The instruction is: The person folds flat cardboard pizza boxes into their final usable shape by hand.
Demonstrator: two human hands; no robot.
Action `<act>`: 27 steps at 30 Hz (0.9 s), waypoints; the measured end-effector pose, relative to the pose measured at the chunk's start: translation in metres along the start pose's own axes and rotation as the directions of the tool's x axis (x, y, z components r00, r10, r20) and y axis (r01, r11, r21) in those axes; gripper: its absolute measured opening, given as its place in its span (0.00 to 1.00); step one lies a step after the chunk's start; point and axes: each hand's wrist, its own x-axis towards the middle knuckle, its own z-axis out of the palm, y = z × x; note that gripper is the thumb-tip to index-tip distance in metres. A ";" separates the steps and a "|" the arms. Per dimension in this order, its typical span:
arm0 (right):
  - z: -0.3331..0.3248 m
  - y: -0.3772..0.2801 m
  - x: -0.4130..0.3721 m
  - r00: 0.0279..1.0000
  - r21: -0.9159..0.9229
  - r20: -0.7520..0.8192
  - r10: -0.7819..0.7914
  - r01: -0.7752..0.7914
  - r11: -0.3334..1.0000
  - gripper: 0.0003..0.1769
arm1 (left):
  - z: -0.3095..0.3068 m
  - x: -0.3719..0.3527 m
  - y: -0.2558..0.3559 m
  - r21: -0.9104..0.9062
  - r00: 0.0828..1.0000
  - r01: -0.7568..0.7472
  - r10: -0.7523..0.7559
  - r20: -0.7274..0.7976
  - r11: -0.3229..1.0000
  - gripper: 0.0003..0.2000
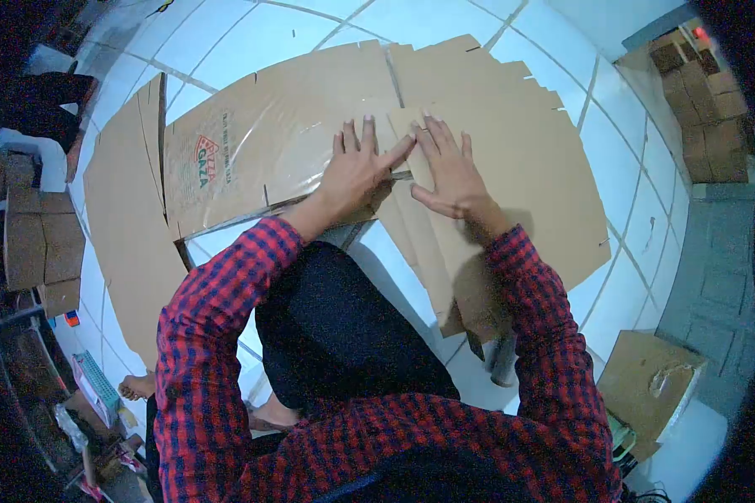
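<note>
The plain cardboard [528, 201] lies on the right of the tile floor [637, 142], beside the printed cardboard [285, 117]. The step looks like pressing it flat; the next push calls for steady hands. The left hand [354, 174] and right hand [451, 174] lie palm down, fingers spread, pinching nothing. Both elbows bend outward in checked sleeves [214, 310].
</note>
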 end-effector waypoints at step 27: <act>0.056 0.001 0.011 0.967 0.156 -0.206 0.153 -0.122 0.980 0.34 | -0.001 -0.024 -0.006 -0.157 0.958 -0.139 0.092 -0.273 0.978 0.20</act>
